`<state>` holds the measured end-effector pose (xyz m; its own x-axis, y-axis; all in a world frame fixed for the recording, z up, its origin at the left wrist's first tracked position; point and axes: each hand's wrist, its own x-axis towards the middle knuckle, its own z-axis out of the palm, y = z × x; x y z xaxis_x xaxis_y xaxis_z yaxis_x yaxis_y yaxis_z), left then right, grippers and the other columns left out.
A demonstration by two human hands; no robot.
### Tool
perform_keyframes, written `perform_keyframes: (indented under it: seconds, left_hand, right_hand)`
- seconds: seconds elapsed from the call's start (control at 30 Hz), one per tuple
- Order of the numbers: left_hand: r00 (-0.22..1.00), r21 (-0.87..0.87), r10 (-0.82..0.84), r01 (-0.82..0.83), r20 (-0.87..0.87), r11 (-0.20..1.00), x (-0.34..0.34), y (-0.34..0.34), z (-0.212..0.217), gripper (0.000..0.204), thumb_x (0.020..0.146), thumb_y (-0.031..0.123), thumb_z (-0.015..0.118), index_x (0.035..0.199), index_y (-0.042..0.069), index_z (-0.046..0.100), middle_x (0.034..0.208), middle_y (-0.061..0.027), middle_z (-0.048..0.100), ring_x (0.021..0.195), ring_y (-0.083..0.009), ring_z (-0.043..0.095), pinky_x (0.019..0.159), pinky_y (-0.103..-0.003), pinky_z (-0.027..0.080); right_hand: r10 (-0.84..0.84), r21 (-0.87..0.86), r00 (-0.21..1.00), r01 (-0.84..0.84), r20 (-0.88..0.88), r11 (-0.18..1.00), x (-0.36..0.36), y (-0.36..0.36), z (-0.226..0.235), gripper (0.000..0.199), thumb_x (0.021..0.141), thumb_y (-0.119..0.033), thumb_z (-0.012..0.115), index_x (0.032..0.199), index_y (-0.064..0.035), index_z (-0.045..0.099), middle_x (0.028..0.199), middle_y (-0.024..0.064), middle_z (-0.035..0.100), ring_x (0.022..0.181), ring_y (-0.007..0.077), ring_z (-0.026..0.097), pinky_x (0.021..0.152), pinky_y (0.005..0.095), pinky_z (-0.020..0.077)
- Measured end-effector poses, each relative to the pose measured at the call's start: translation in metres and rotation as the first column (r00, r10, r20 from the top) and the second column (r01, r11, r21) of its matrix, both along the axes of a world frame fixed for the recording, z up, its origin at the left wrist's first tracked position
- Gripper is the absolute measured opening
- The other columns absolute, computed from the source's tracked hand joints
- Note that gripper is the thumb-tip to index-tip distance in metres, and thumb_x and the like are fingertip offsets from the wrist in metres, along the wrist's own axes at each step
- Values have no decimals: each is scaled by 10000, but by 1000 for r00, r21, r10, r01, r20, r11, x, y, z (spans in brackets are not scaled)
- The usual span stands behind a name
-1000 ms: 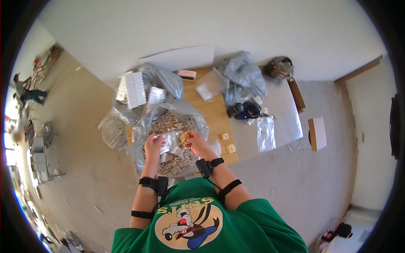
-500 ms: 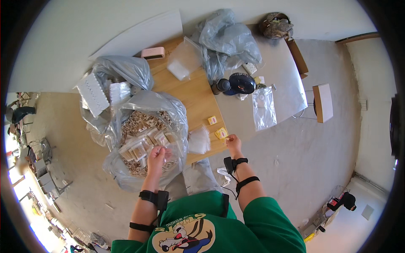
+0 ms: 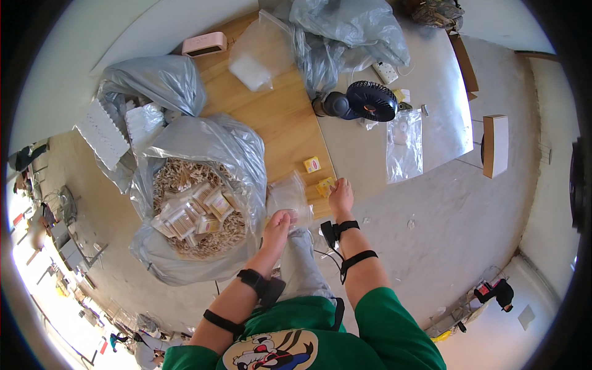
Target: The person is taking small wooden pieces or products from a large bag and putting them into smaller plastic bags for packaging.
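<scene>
My left hand (image 3: 277,229) is closed in a pinch at the wooden table's near edge, apparently on a clear plastic bag (image 3: 302,216). Beside it lies a stack of clear bags (image 3: 285,192). Fingers bent, my right hand (image 3: 341,198) pinches at the edge of a small pile of yellow cards (image 3: 324,187); its fingertips partly hide what they grip. Another yellow card pile (image 3: 312,164) lies just beyond. To the left, a grey plastic sack (image 3: 216,132) stands open, holding loose tan-and-white sticks (image 3: 185,174) like cotton swabs, with several filled clear packets (image 3: 196,208) on top.
A second grey sack (image 3: 166,80) with white foam-like pieces (image 3: 102,135) stands behind. The wooden table (image 3: 290,129) bears a pink box-shaped device (image 3: 205,44). On the metal table are a black fan (image 3: 372,102), a clear bag (image 3: 404,151), a power strip (image 3: 385,73) and crumpled grey plastic (image 3: 351,31).
My left hand has moved right, from over the packets in the sack to beside the stack of clear bags. My right hand stays by the yellow cards. The view has shifted.
</scene>
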<state>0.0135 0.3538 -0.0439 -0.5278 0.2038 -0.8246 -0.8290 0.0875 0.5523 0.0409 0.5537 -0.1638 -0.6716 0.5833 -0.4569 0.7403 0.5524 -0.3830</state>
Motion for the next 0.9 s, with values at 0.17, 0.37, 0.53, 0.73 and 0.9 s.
perform_keyframes:
  seconds: [0.17, 0.37, 0.53, 0.73, 0.9]
  left_hand:
    - [999, -201, -15, 6, -46, 980, 1, -15, -70, 226, 925, 182, 418, 1031, 8, 516, 970, -83, 599, 876, -153, 588, 748, -266, 456]
    - [962, -542, -270, 210, -34, 814, -6, -7, -61, 343, 858, 205, 513, 1123, -8, 471, 1045, -175, 569, 974, -267, 550, 837, -344, 428]
    - [872, -485, -405, 239, -274, 841, -9, -30, -1, 267, 828, 159, 537, 1069, 45, 524, 1042, -161, 575, 972, -287, 550, 797, -343, 439]
    - [630, -628, -440, -99, -640, 772, -60, -98, 62, 215, 771, 119, 594, 961, 36, 536, 918, -134, 563, 851, -315, 553, 733, -378, 454]
    - [678, -927, -678, -15, -285, 375, -90, -130, 47, 490, 636, 156, 723, 1028, 25, 459, 1075, -165, 477, 996, -334, 466, 789, -412, 408]
  right_hand:
    - [-10, 63, 1000, 11, -17, 998, -6, -12, 11, 194, 745, -143, 613, 875, -78, 484, 868, 107, 535, 819, 303, 540, 676, 403, 438]
    - [3, -51, 982, -14, -191, 999, 27, -34, 17, 140, 719, -61, 585, 820, -54, 489, 751, 116, 536, 724, 320, 531, 629, 408, 429]
    - [-81, -201, 980, 44, -179, 979, 48, -58, 47, 112, 715, -19, 572, 792, -39, 493, 717, 119, 524, 678, 289, 523, 610, 378, 425]
    - [-188, -334, 958, 108, -218, 936, 37, -58, 78, 96, 737, -29, 577, 820, -29, 528, 688, 84, 535, 619, 195, 522, 588, 308, 432]
    - [-107, -285, 933, 5, -344, 959, 7, -62, 109, 57, 754, -56, 583, 776, -19, 546, 621, 73, 544, 559, 177, 523, 543, 294, 434]
